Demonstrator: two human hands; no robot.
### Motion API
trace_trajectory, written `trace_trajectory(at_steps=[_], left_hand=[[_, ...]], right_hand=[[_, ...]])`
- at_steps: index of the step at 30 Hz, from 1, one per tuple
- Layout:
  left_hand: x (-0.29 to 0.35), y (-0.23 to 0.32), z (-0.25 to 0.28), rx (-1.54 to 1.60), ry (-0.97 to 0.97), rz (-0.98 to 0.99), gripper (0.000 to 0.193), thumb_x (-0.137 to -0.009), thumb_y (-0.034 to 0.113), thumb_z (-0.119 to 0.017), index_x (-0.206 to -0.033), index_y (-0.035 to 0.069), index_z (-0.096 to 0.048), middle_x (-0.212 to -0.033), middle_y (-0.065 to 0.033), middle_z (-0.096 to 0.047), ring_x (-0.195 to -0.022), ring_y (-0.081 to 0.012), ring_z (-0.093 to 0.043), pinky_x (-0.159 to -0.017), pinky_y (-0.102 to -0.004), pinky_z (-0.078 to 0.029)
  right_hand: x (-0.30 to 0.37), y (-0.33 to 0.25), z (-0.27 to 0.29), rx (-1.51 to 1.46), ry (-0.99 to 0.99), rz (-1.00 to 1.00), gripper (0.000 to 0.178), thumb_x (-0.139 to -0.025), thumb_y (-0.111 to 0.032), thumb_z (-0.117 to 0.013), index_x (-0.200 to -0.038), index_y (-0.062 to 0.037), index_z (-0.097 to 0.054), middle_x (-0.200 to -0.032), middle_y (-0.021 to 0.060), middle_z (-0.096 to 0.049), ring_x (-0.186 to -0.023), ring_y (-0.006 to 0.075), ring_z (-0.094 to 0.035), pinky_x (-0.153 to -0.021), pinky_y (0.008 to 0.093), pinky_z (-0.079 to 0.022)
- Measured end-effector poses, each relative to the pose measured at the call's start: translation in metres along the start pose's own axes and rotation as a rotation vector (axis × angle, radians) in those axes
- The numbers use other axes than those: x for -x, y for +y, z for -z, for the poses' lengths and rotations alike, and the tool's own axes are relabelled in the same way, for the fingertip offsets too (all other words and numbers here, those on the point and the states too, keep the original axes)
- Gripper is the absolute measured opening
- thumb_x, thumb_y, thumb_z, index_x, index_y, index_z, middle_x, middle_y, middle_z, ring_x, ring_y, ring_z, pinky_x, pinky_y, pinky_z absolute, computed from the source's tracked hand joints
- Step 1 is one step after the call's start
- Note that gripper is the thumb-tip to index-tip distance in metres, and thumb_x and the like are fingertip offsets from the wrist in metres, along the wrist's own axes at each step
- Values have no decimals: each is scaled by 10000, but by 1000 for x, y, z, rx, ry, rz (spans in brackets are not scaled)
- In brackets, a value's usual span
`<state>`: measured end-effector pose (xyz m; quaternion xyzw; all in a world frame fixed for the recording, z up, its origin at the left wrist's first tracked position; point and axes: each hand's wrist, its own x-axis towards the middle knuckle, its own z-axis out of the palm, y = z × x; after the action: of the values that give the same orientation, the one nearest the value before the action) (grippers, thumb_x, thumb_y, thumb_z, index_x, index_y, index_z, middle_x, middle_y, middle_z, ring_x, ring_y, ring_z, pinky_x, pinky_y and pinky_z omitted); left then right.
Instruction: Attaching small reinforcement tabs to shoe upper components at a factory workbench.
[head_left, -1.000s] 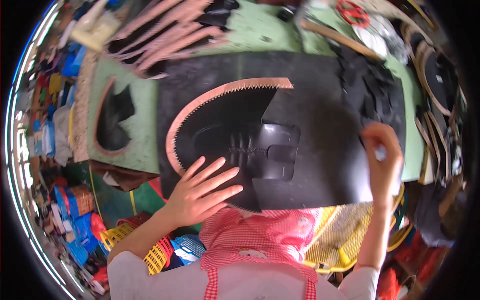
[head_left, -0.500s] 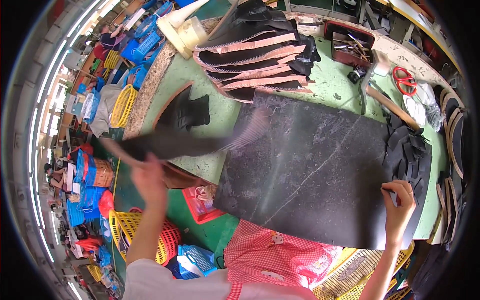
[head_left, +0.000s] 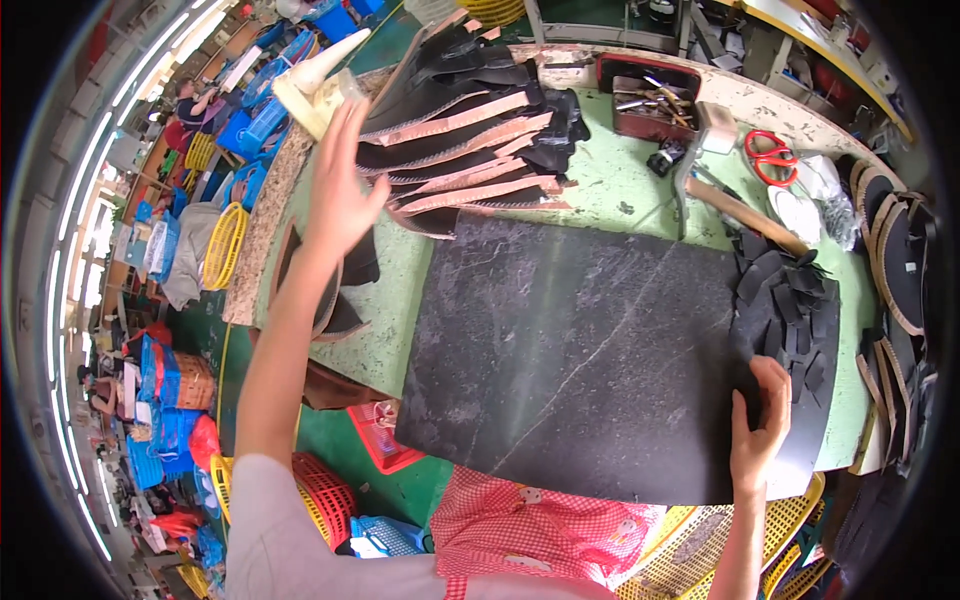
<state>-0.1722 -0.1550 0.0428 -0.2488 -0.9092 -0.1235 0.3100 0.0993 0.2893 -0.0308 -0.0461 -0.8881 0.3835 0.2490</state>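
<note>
My left hand is raised over the far left of the bench, fingers extended and thumb apart, nothing in it. Just beyond its fingertips stands a cream-coloured container. Right of this hand lies a stack of black curved pieces with pinkish, stitched edges. Similar dark curved pieces lie under and beside my left forearm. My right hand rests at the right side of a black slab, fingers curled inward; what they hold, if anything, is hidden. Small black scraps lie beyond it.
On the pale green bench lie a hammer, red-handled scissors and a dark red tool box. More curved pieces hang at the right edge. A yellow basket and a red tray sit below.
My left hand has let go of a long dark curved piece at the left and moved far, up to the cream container. My right hand has shifted slightly, staying by the scraps. The view has turned slightly.
</note>
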Motion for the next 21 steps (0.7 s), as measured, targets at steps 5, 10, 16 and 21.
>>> trace_trajectory(at_steps=[5, 10, 16, 21], left_hand=[[-59, -24, -47, 13, -280, 282, 546, -878, 73, -647, -1409, 197, -623, -1341, -115, -674, -1131, -359, -680, -952, -424, -561], [-16, 77, -34, 26, -162, -251, 630, -770, -116, -573, -1340, 131, -676, -1392, -80, -658, -1302, -324, -610, -1103, -444, -489], [3, 105, -14, 160, -472, -395, 633, -899, 326, -695, -1498, 192, -544, -1616, -93, -426, -1527, -352, -327, -1240, -539, -243], [-10, 92, -41, -29, -390, -350, 657, -876, 127, -682, -1508, 224, -533, -1630, -76, -410, -1518, -300, -355, -1244, -524, -252]], right_hand=[[2, 6, -5, -198, -3, -245, 309, -789, 155, -694, -1052, -7, -686, -1026, 86, -709, -972, 220, -688, -886, 305, -522], [-1, 9, 10, -164, -34, -110, 258, -756, 191, -697, -902, -16, -744, -951, 77, -715, -935, 191, -689, -842, 293, -523], [6, 21, 10, -260, -21, -134, 221, -838, 150, -719, -964, -25, -769, -985, 66, -717, -808, 119, -680, -664, 230, -521], [8, 18, 2, -428, 41, -384, 184, -910, 112, -687, -1048, 6, -747, -1046, 90, -728, -770, 103, -675, -644, 203, -541]])
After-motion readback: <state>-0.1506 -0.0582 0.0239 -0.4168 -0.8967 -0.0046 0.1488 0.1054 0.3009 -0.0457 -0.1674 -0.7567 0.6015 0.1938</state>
